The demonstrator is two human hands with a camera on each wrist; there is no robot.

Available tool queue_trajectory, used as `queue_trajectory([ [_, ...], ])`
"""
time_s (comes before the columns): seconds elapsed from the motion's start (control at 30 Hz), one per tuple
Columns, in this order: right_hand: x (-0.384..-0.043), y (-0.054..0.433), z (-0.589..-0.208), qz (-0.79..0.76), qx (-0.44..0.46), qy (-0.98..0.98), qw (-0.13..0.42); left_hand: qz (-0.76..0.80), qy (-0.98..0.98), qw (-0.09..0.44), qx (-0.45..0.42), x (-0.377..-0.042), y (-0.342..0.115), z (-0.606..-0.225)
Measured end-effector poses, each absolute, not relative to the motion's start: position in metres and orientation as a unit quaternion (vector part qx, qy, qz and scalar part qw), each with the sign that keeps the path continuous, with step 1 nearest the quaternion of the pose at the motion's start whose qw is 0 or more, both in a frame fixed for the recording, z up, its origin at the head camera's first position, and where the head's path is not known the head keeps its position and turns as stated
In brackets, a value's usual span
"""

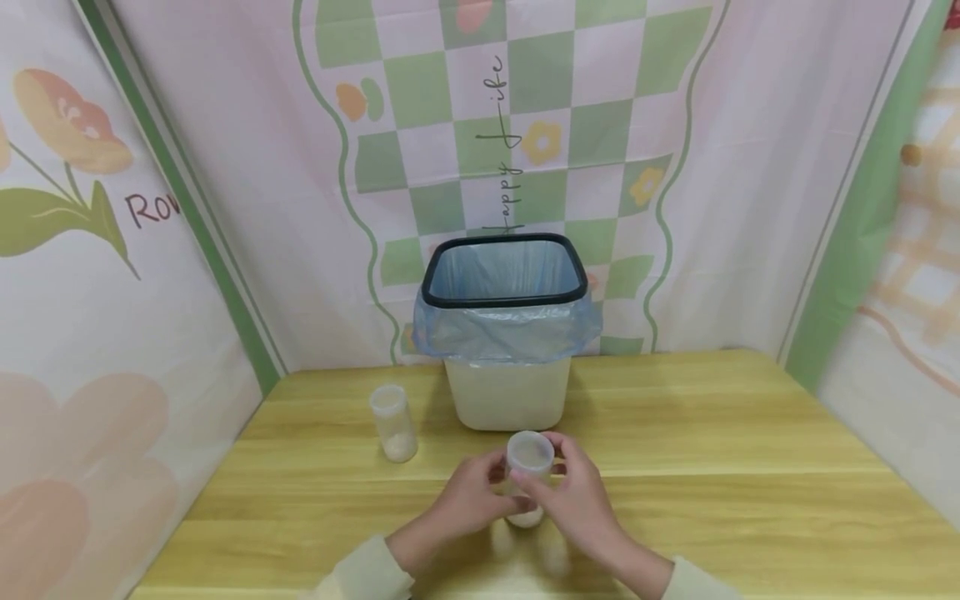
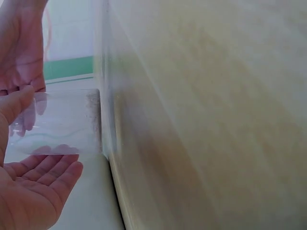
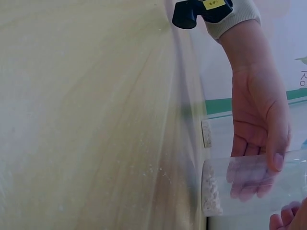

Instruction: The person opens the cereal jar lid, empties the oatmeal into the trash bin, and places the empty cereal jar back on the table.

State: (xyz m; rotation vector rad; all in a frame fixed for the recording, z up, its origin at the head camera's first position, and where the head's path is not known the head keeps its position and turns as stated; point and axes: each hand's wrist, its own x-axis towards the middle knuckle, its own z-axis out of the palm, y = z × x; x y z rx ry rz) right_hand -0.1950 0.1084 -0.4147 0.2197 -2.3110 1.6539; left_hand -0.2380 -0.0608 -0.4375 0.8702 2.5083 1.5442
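Observation:
A clear plastic jar (image 1: 528,457) with a pale layer of grains at its bottom stands upright between both hands, at or just above the tabletop. My left hand (image 1: 474,496) holds its left side, the thumb across the front and the fingers behind, visible through the wall in the right wrist view. Higher up, near the rim, my right hand (image 1: 576,497) grips the jar with its thumb in front and fingers at the back. A second clear jar (image 1: 393,423), also with pale grains at the bottom, stands to the left on the table.
Behind the hands stands a white bin (image 1: 510,396) with a black rim and a blue bag (image 1: 506,333) folded over it. The wooden table (image 1: 675,433) has a few tiny pale specks in the right wrist view. Printed curtains (image 1: 210,125) enclose the back and sides.

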Motion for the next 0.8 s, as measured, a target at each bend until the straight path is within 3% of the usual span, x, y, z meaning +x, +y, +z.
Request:
queue_trajectory([
  [0.5,-0.188,0.115,-0.406,0.628,0.117,-0.758,0.131,0.522,0.796,0.035,0.303,-0.232,-0.069,-0.422],
  [0.7,-0.195,0.126,-0.408,0.638,0.239,-0.726,0.096,0.514,0.78,0.07,0.351,-0.238,-0.077,-0.421],
  [0.8,-0.201,0.133,-0.41,0.649,0.31,-0.693,0.052,0.511,0.766,0.092,0.379,-0.241,-0.081,-0.422],
])
